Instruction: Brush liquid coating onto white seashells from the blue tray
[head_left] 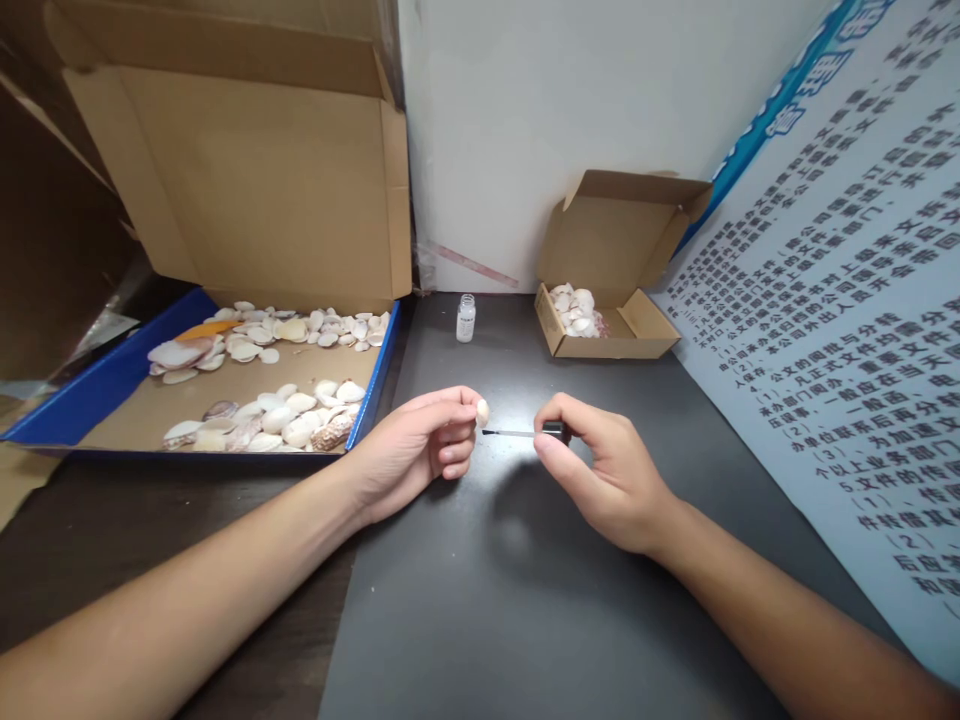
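Head view: the left hand [420, 440] pinches a small shell [482, 411] at centre, while the right hand [600, 470] grips a brush [517, 433] whose tip meets the shell from 3 o'clock. Light, steady strokes seem wise; the open bottle [466, 318] stands at 12 o'clock on the table [525, 600]

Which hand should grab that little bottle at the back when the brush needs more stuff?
Probably neither is free: the right hand holds the brush, the left hand pinches a small shell. The bottle stands just behind the left hand, so left is slightly better placed.
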